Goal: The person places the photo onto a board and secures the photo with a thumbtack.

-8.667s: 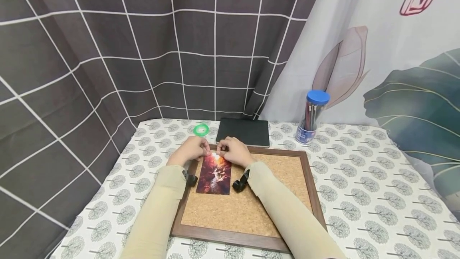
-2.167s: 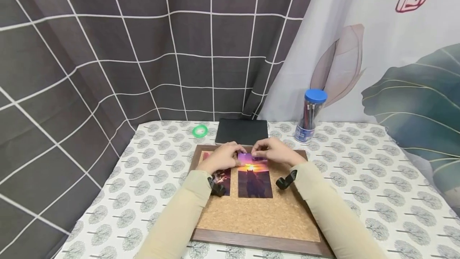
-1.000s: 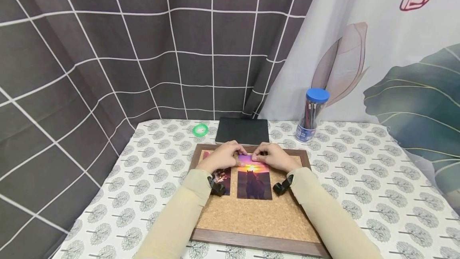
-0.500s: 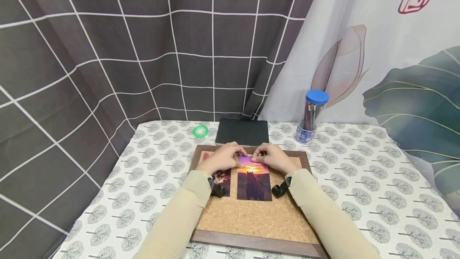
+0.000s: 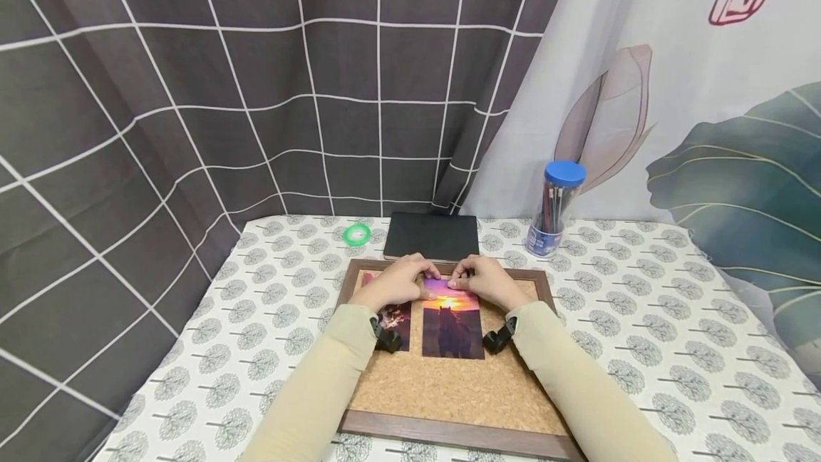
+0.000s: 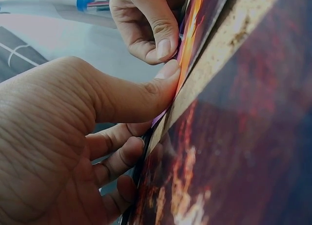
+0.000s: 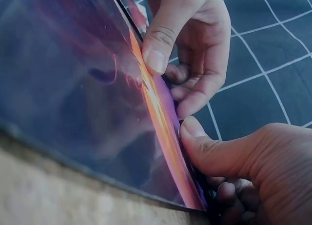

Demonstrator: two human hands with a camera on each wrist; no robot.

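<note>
A sunset photo with a dark horse (image 5: 452, 330) lies on the wood-framed cork board (image 5: 449, 387). With thumb and fingers my left hand (image 5: 394, 282) pinches its upper left part; in the left wrist view the thumb lies on the glossy face. My right hand (image 5: 490, 281) holds the top edge to the right of that, and its thumb (image 7: 214, 149) touches the purple strip in the right wrist view. The two hands' fingertips are close together. Whether a pin or tape sits between them is hidden. A dark red photo (image 5: 396, 321) lies left, partly under my left wrist.
Behind the board lie a black notebook (image 5: 431, 235) and a green tape roll (image 5: 357, 234). A clear pencil jar with a blue lid (image 5: 556, 207) stands at the back right. The tablecloth (image 5: 667, 334) has a tree print; curtains (image 5: 256, 127) hang behind.
Earlier, both hands were at the red photo's top edge; then they moved right to the sunset photo. Since then the right hand has lowered closer to its top edge. The last half second shows hardly any movement.
</note>
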